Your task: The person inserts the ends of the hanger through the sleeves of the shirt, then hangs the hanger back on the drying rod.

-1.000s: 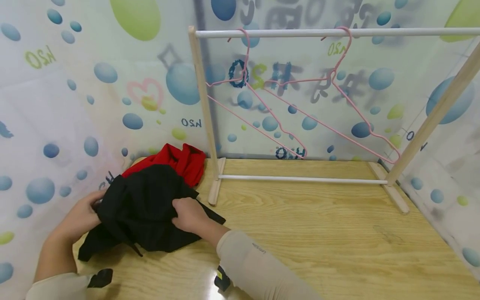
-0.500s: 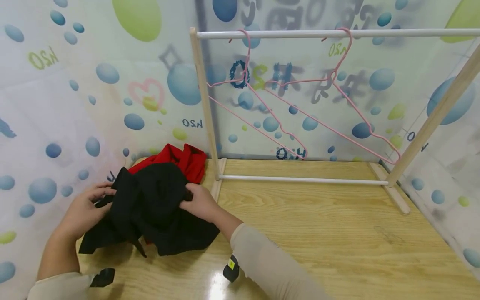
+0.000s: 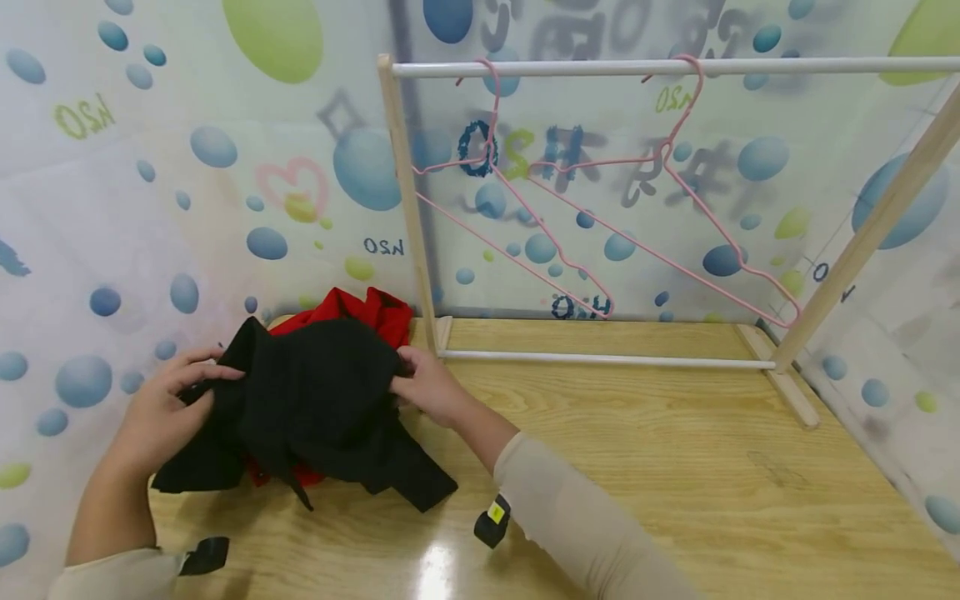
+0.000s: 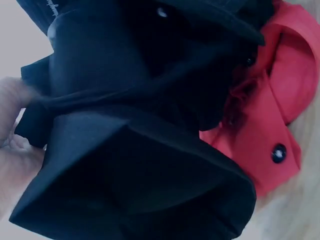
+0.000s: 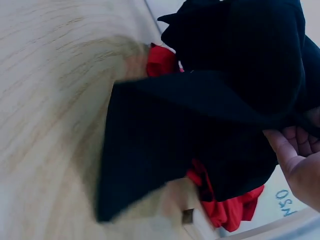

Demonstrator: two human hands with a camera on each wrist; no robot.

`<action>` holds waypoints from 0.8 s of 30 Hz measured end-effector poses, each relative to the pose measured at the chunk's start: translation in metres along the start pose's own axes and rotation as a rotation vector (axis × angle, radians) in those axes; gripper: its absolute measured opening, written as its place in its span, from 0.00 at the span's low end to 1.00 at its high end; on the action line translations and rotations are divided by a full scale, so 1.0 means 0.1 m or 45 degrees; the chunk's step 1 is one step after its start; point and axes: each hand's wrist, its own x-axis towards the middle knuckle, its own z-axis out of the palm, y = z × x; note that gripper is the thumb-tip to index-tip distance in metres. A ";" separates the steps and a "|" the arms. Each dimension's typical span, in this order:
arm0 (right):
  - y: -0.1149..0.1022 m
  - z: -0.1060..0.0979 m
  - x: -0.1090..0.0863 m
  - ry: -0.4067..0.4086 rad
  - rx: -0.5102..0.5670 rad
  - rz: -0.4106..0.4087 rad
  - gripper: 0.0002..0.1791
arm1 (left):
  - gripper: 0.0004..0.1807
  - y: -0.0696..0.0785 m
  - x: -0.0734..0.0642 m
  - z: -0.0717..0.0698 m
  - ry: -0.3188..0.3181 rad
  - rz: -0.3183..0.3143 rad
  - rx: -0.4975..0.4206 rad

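A rumpled black garment (image 3: 322,400) is bunched up at the left of the table, raised partly off it, with a sleeve-like end hanging toward the front right. My left hand (image 3: 168,408) holds its left side between thumb and fingers; the cloth hides some fingertips. On the opposite side my right hand (image 3: 431,387) pinches the edge, thumb and fingers together, as the right wrist view also shows. Behind and beneath lies a red garment (image 3: 386,317), mostly covered. In the left wrist view a dark button shows on the red cloth (image 4: 265,160).
A rack with wooden posts (image 3: 408,208) and a white top rail (image 3: 570,67) stands at the back of the wooden table (image 3: 600,467). From the rail hang two pink hangers (image 3: 525,204), the other pink hanger (image 3: 701,204) farther right. Patterned sheets line the walls.
My right hand has shifted right and away from me, drawing the black garment's edge along and spreading it. My left hand has moved slightly up. More red cloth shows below the black.
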 end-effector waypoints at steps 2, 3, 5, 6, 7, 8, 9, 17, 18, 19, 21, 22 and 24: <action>-0.06 -0.04 -0.03 -0.010 0.025 -0.014 0.07 | 0.17 0.06 0.03 -0.01 0.024 0.033 0.001; -0.09 -0.06 -0.05 -0.011 0.036 -0.022 0.07 | 0.17 0.09 0.04 -0.01 0.035 0.047 0.000; -0.16 -0.10 -0.08 -0.013 0.050 -0.037 0.07 | 0.18 0.14 0.07 -0.02 0.055 0.084 0.002; -0.19 -0.12 -0.10 -0.017 0.061 -0.040 0.08 | 0.19 0.17 0.08 -0.02 0.063 0.107 0.007; -0.22 -0.14 -0.11 -0.021 0.064 -0.043 0.08 | 0.19 0.20 0.09 -0.02 0.070 0.122 0.007; -0.24 -0.16 -0.13 -0.022 0.065 -0.045 0.08 | 0.19 0.22 0.10 -0.03 0.080 0.137 0.013; -0.27 -0.19 -0.14 -0.023 0.067 -0.043 0.08 | 0.19 0.24 0.11 -0.02 0.085 0.149 0.020; -0.42 -0.35 -0.26 -0.028 0.061 -0.023 0.08 | 0.22 0.44 0.17 0.00 0.130 0.223 0.065; -0.44 -0.37 -0.28 -0.035 0.061 -0.029 0.08 | 0.22 0.46 0.17 0.01 0.132 0.236 0.067; -0.44 -0.39 -0.29 -0.045 0.065 -0.032 0.07 | 0.22 0.48 0.18 0.02 0.134 0.246 0.069; -0.46 -0.43 -0.33 -0.059 0.064 -0.039 0.07 | 0.23 0.52 0.19 0.03 0.135 0.268 0.073; -0.47 -0.45 -0.35 -0.063 0.057 -0.041 0.07 | 0.23 0.54 0.19 0.04 0.134 0.277 0.076; -0.49 -0.48 -0.39 -0.065 0.042 -0.043 0.07 | 0.24 0.57 0.19 0.05 0.134 0.293 0.074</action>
